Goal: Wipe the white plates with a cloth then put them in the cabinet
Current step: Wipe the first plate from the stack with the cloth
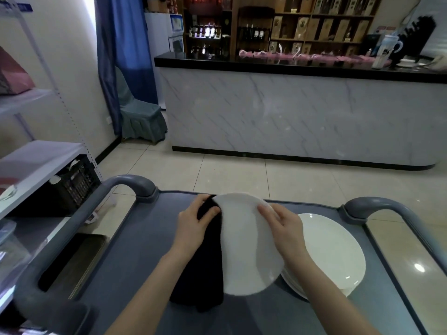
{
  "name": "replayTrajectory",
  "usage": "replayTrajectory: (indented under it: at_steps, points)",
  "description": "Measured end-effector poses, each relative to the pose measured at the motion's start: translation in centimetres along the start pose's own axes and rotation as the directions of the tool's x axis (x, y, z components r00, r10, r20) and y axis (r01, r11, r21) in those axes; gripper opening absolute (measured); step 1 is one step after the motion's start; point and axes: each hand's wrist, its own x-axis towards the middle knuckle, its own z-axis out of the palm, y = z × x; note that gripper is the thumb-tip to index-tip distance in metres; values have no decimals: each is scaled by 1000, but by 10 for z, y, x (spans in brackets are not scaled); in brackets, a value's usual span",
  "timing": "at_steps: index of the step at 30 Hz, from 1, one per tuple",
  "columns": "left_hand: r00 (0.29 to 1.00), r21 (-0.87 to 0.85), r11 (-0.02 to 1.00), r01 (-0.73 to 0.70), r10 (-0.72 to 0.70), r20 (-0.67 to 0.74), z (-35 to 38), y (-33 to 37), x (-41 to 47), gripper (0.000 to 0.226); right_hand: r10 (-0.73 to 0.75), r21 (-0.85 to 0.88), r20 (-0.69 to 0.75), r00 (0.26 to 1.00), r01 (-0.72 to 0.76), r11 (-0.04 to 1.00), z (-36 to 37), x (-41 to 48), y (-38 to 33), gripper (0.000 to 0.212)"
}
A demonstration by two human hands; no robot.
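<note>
Wiping is under way: the left hand (193, 223) is pinching a black cloth (205, 262) against the left rim of a white plate (244, 247), with the thumb pressing on the near side of the cloth. The right hand (285, 226) is gripping the opposite rim, its fingers (266, 211) curling over the plate's edge. The plate is being held tilted above the grey cart (150, 238), not resting on it, and the cloth is hanging below the left hand toward the cart surface. A stack of plates (333, 250) is sitting on the cart just to the right, partly covered by the held plate and the right forearm.

Handling notes (judged from appearance only):
- The plate is likely glazed ceramic, so it is stiff, fragile and probably slippery under bare fingers.
- Two opposite points on the rim are giving the steadiest hold, and the cloth side is adding friction.
- The cloth is soft and limp and offers no support.
- The stack is probably heavy, so lifting plates singly looks safer.

Which unit is serving as the cabinet cannot be told from this view.
</note>
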Motion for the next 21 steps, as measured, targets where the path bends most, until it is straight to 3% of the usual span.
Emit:
replayTrajectory:
  at_steps: [2,4,9,12,15,18,21]
  points:
    - [987,-113,989,96,-109,-120,4,-5,-7,15,115,141,-170,979,-92,986,8,-7,4,29]
    - [971,-210,966,152,-185,-150,9,-10,-14,14,175,188,-220,960,-134,973,13,-10,9,30]
    - [978,-199,970,143,-169,-122,2,-16,-15,11,47,-9,8,999,-47,999,-3,1,9,11]
    - [998,-112,993,34,-28,54,-4,-4,-6,12,-44,-164,206,977,79,983,-13,20,-6,9]
    - [966,-18,999,-43,46,253,-2,9,1,16,-7,-367,462,887,199,909,-7,30,-14,14]
    - [960,-11,999,-41,42,278,1,11,3,14,-27,-313,459,888,190,931,-3,28,-11,27]
    - [983,-52,999,2,8,185,0,6,2,11,-77,-199,334,940,150,968,-6,23,-8,21]
